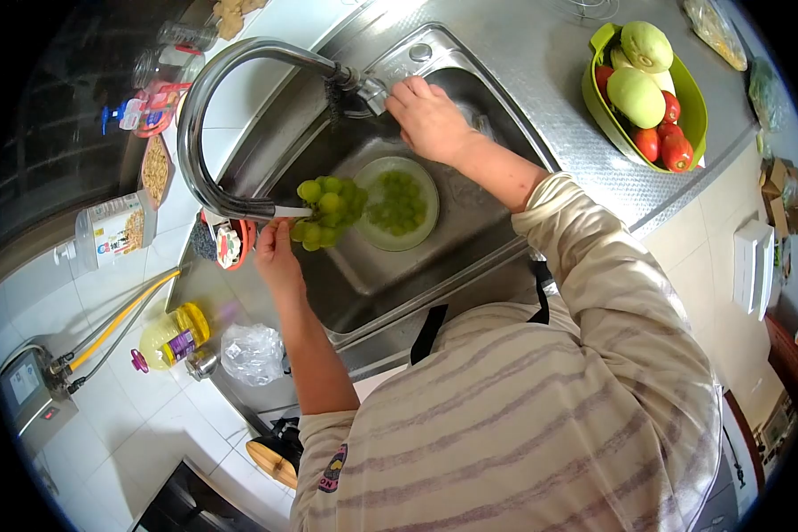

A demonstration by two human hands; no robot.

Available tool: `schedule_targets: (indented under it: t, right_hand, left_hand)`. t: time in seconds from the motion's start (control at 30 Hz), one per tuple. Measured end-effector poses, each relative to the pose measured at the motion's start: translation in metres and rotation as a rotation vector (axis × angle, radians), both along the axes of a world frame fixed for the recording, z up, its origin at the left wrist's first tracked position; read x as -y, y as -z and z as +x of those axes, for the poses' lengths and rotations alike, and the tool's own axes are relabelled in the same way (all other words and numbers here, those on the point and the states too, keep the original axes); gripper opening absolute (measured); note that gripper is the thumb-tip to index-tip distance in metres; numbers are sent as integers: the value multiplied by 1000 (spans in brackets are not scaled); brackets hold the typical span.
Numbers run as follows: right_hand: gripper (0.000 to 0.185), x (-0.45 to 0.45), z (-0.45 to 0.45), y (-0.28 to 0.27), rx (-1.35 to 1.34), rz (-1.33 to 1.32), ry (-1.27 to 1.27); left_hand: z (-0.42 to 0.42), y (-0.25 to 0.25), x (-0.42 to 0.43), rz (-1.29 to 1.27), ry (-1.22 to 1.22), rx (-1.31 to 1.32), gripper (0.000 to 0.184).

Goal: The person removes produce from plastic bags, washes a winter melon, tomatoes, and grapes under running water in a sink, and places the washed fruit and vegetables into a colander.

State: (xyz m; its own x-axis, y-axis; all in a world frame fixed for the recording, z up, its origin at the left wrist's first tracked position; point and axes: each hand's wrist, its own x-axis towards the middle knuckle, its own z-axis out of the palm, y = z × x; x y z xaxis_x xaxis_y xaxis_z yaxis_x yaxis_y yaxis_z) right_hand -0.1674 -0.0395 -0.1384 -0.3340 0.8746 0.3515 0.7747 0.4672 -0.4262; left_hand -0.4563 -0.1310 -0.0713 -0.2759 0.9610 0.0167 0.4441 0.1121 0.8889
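Observation:
My left hand [279,259] pinches the stem end of a bunch of green grapes [332,209], which hangs over the sink under the tip of the curved faucet [206,133]. Just right of the bunch, a round bowl [430,213] with more green grapes [395,204] in it sits in the metal sink [372,275]. My right hand [427,120] is at the faucet's handle [372,93], its fingers closed on it at the far side of the sink.
A green basket [601,113] of pale melons and tomatoes stands on the steel counter [559,71] to the right. At the left are an oil bottle [173,337], a clear plastic bag [253,354], a white-labelled jug [115,229] and a red-rimmed container [230,244].

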Motion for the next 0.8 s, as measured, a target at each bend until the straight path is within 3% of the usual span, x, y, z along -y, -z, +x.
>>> schedule_targets:
  t: [0.43,0.53,0.6,0.8]
  right_hand:
    - [39,-1,0,3,17,-6,-4]
    - [30,-5,3,5,29,64,17]
    - [26,-10,13,5,-197,74,-54]
    - [19,-16,28,4,-270,-40,53]
  left_hand:
    - [-19,-21,5,25,83,-102,15]
    - [-16,-28,7,27,109,-135,16]
    - [-15,-33,8,39,109,-160,15]
    - [-19,-42,14,22,194,-232,16]
